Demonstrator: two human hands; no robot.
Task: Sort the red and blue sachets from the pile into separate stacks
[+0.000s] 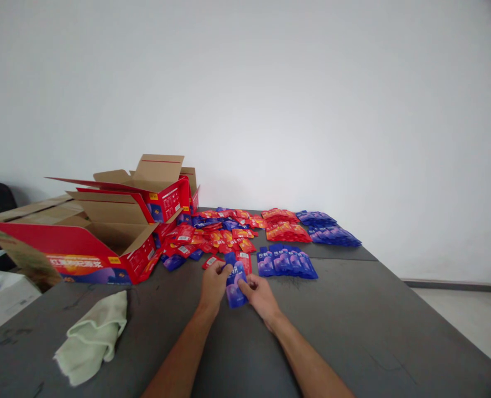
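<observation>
Between my two hands is a blue snack pouch (236,287) with pale lettering, held up at a slight tilt above the dark table. The fingers of my left hand (214,283) pinch its upper left edge. On the other side, my right hand (261,297) grips its right edge with thumb and fingers. Just behind lies a red pouch (245,261), partly covered by the blue one. To the right of my hands, a row of overlapping blue pouches (286,262) lies flat. A loose heap of red and blue pouches (212,236) spreads behind my left hand.
Open red cartons (104,243) stand at the left, flaps up. Stacked red pouches (286,225) and stacked blue pouches (328,228) sit at the back right. A crumpled pale green cloth (94,337) lies front left on the dark table (353,331). A white wall rises behind.
</observation>
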